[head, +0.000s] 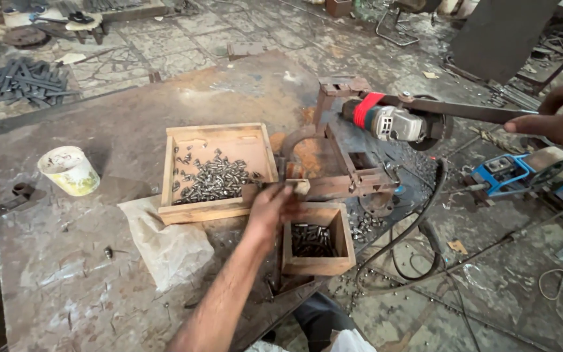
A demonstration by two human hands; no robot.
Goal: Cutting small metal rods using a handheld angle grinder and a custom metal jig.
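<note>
Nearest, the small wooden box (316, 240) of dark metal pieces sits on the desk (86, 261). Just left of and above it, the left hand (270, 207) pinches blurred fingers together by the steel jig (353, 179). Beyond the box, the right hand (558, 117) grips the lever (451, 109) above the angle grinder (389, 122).

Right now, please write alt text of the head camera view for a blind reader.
A person's left hand reaches between two wooden boxes of small metal pieces, large box and small box, while the right hand grips the lever of a mounted angle grinder on a rusty metal table.
</note>
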